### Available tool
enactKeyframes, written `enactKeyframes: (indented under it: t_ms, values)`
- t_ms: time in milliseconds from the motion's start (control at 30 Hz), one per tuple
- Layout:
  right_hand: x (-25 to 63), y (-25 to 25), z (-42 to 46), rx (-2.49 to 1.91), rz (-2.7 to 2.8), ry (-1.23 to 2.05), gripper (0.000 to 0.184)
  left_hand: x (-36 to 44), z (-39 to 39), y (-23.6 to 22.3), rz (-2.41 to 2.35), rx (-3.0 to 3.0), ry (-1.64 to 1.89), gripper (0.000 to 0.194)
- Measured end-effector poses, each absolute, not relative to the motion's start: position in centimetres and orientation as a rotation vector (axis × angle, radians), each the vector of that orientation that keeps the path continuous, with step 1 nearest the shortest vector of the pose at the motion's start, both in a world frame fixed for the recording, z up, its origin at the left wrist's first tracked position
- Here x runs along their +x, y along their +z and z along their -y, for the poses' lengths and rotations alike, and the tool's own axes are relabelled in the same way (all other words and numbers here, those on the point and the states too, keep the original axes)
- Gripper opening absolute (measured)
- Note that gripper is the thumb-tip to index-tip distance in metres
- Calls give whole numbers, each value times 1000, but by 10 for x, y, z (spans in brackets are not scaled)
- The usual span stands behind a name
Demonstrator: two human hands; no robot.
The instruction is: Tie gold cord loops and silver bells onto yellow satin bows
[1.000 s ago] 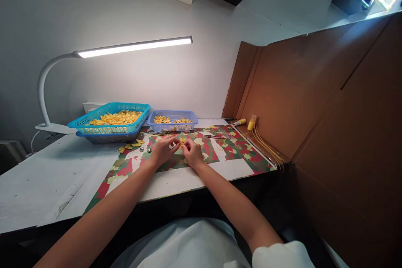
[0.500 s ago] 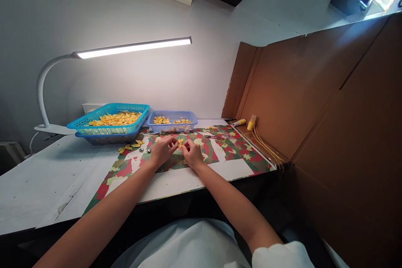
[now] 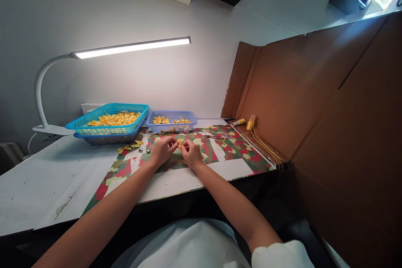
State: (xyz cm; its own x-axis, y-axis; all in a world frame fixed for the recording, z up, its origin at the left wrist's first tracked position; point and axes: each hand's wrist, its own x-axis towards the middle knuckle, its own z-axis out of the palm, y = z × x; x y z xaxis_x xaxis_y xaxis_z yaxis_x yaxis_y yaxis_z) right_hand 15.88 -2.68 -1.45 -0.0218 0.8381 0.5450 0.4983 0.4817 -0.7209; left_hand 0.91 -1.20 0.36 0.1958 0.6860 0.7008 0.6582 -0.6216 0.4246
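Between the fingertips of both hands is a small gold ribbon bow point(image 3: 180, 143), held just above the patterned sheet point(image 3: 234, 148). My left hand point(image 3: 163, 150) pinches it from the left, fingers closed. From the right, my right hand point(image 3: 191, 153) grips it in a closed pinch. The fingers cover part of the bow, so its details are too small to make out. Left of my left hand lie several loose gold bows point(image 3: 130, 146) and two small shiny metal pieces point(image 3: 144, 150).
A turquoise basket point(image 3: 70, 126) of gold bows sits on a darker one at the left. Behind my hands stands a blue-violet basket point(image 3: 171, 128) with gold pieces. A lamp point(image 3: 132, 47) hangs over the table. Gold cords point(image 3: 266, 146) and a cardboard wall point(image 3: 314, 92) are at the right.
Both hands keep their pinch on the bow with barely any movement. The whole view has shifted very slightly.
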Motion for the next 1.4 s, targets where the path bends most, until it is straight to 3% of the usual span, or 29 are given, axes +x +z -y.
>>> enactKeyframes:
  t_ms: [1400]
  values:
    - [158, -13, 27, -1242, 1694, 317, 15, 10, 10, 3, -1324, 2341, 1436, 27]
